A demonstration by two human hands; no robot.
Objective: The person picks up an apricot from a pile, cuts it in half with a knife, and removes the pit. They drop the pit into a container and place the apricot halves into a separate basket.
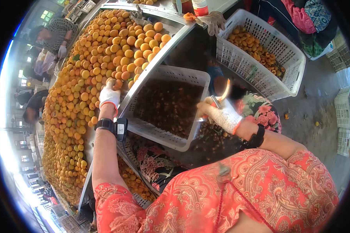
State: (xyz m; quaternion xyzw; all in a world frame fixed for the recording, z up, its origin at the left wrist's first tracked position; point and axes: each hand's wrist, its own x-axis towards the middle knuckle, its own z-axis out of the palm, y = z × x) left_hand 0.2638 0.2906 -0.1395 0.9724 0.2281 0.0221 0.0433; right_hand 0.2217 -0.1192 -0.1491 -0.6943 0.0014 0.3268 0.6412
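Note:
My left hand [110,96], in a white glove with bare fingertips, reaches into the heap of apricots [101,50] on the metal table. Its fingers are curled around an apricot [118,84] at the heap's near edge, partly hidden by the hand. My right hand [221,113], gloved the same way, is closed over the crate's right side. From its grip rises a small curved-blade knife [224,91], its edge bright and orange-tinted; the handle is mostly hidden in the fingers. Below and between the hands sits a white plastic crate [182,144] with dark pits in it.
A second white crate [256,73] holds halved apricots. On the table's corner are a grey glove [213,22] and a red-and-white container [200,7]. The metal table rim [159,58] runs between heap and crate. Other people stand across the table and at upper right.

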